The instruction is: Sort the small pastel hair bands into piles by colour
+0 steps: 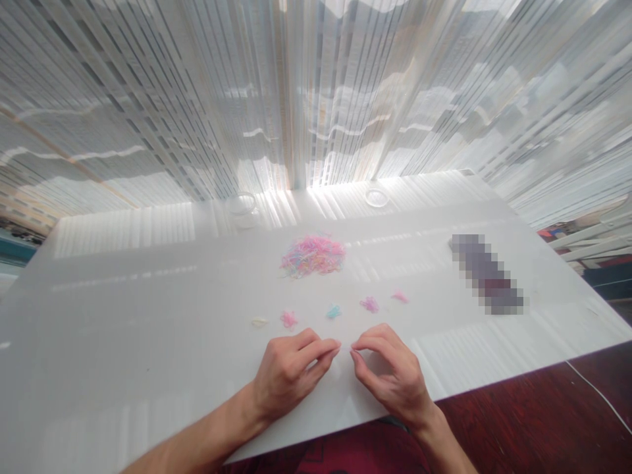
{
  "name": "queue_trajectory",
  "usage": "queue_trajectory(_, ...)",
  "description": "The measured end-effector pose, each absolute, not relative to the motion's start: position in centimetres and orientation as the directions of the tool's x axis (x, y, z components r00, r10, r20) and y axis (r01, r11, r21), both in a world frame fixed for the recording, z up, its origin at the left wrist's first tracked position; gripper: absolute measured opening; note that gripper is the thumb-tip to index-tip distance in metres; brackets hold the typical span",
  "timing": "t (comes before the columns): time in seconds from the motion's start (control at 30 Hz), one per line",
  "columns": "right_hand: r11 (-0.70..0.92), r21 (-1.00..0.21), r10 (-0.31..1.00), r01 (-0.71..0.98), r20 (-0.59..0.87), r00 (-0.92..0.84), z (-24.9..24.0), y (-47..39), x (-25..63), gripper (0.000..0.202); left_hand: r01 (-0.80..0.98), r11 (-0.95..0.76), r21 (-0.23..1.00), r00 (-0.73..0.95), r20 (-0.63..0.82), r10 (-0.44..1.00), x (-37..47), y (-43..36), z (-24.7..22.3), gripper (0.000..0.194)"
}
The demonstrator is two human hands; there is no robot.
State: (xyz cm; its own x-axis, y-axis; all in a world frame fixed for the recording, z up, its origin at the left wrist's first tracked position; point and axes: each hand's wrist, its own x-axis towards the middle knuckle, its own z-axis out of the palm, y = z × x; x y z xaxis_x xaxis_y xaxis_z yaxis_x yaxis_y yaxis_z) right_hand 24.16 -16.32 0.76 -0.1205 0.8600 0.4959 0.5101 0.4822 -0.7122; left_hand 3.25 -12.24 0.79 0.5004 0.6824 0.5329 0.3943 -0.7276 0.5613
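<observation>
My left hand is closed in a pinch, thumb against forefinger, just over the white table. Facing it a short gap away, my right hand pinches too, its thumb and forefinger forming a ring. Whatever the fingertips hold is too small to make out. Beyond the hands lies a row of small groups of thin elastic bands: cream bands, pink bands, blue bands, purple bands and more pink bands. Farther back is a mixed pastel pile of elastic bands.
A blurred-out dark oblong object lies on the table's right side. Two clear round items are at the back edge, in front of striped sheer curtains. A white cable runs over the dark red floor at right.
</observation>
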Motion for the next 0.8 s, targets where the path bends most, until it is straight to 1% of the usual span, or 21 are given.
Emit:
queue_trajectory(0.37, 0.473, -0.714, 0.863, 0.516, 0.495, -0.106, 0.8, -16.3, 24.1, 0.018, 0.413, -0.725, 0.552, 0.497, 0.530, 0.687, 3.3, -12.3, 0.8, 0.012)
queue_trajectory(0.6, 0.450, -0.719, 0.870, 0.530, 0.488, -0.076, 1.2, -16.1, 24.2, 0.015, 0.444, -0.721, 0.532, 0.511, 0.510, 0.691, 3.1, -12.3, 0.5, 0.016)
queue_trajectory(0.7, 0.381, -0.684, 0.868, 0.622, 0.497, 0.014, 1.7, -15.4, 25.6, 0.011, 0.465, -0.719, 0.516, 0.511, 0.507, 0.694, 3.0, -12.4, 0.5, 0.019)
queue_trajectory(0.8, 0.214, -0.626, 0.859, 0.750, 0.486, 0.160, 2.0, -14.4, 28.0, 0.006, 0.473, -0.718, 0.511, 0.511, 0.505, 0.696, 3.0, -12.4, 0.5, 0.017)
